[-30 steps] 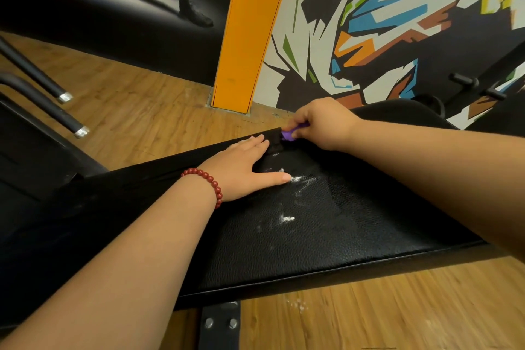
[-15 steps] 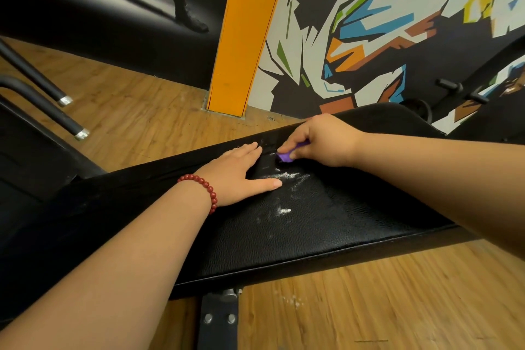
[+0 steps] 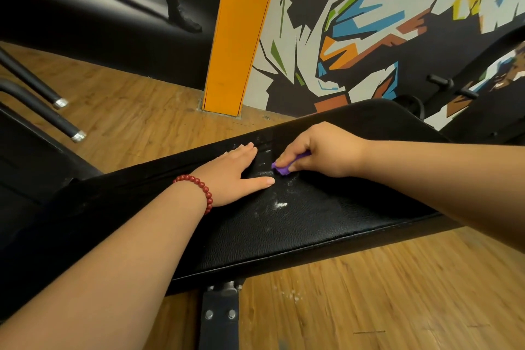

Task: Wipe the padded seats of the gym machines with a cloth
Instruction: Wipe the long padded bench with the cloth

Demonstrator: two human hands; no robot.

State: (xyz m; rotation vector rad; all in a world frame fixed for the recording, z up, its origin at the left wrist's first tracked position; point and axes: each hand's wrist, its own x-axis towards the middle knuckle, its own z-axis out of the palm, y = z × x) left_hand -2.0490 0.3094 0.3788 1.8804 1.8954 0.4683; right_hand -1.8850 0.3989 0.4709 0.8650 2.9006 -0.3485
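- Head view: our left hand (image 3: 235,176) lies flat, fingers straight, on the seat (image 3: 312,230) by its far edge.
- Our right hand (image 3: 321,150) pinches the purple cloth (image 3: 281,170) onto the seat, just beside the left fingertips.
- White residue (image 3: 279,204) sits nearer us; open pad runs right.
- Mural (image 3: 369,23) lettering is cut off and unreadable.
- Orange pillar (image 3: 241,37) and bars (image 3: 37,85) stand off the seat.

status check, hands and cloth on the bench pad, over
Left hand flat on the padded seat. Right hand pinches purple cloth against it. White residue on seat beside cloth; nothing in the way.
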